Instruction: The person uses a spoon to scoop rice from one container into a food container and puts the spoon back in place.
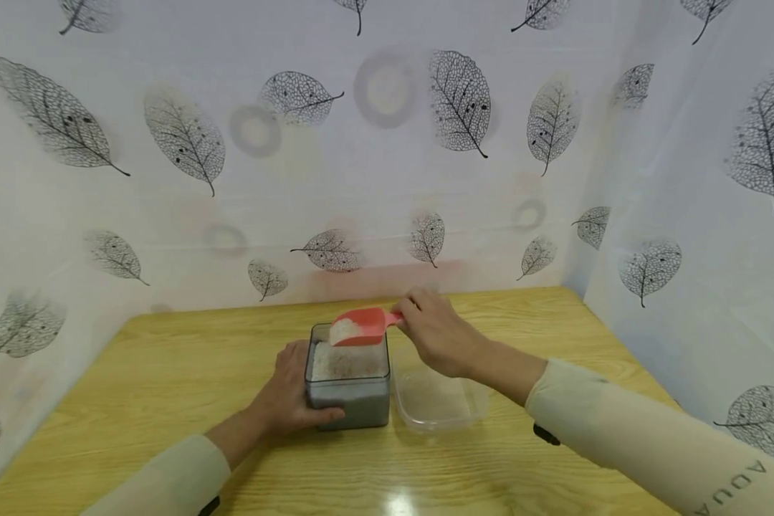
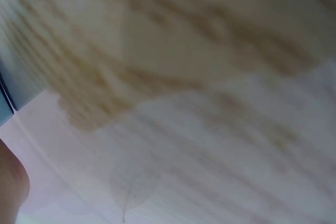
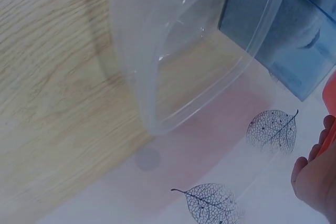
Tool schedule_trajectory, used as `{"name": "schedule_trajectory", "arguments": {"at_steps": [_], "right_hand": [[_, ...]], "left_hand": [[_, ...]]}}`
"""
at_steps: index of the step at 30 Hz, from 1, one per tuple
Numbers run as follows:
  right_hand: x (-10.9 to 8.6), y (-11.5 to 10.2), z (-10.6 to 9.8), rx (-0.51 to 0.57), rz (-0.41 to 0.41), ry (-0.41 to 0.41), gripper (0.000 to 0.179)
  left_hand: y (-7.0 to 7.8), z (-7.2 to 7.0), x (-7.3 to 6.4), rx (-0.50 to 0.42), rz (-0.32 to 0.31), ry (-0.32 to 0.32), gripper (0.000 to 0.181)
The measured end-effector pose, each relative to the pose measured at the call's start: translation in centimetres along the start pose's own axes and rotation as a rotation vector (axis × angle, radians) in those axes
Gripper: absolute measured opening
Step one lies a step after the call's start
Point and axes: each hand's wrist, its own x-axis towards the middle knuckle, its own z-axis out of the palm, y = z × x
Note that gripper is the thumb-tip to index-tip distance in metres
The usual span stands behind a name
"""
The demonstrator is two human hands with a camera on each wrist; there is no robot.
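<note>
Over the container (image 1: pixel 353 410) — a red scoop (image 1: pixel 369 326) in right fingers (image 1: pixel 409 309).

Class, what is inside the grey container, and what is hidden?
White grains lie inside the grey container. The red scoop above, held by the right hand, covers some; what lies beneath their surface cannot be seen.

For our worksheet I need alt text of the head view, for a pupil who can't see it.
A person's right hand holds a red scoop of white grains over a grey-tinted container of similar grains, which the left hand grips. To its right, a clear plastic box rests on the wood-grain table before a leaf-print backdrop.
</note>
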Motion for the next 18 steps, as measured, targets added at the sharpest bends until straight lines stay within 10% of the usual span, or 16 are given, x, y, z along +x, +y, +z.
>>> {"name": "schedule_trajectory", "arguments": {"at_steps": [18], "right_hand": [[-3.3, 4.0, -2.5, 0.018, 0.038, 0.102, 0.011]], "left_hand": [[-0.1, 0.0, 0.0, 0.016, -0.019, -0.011, 0.106]]}}
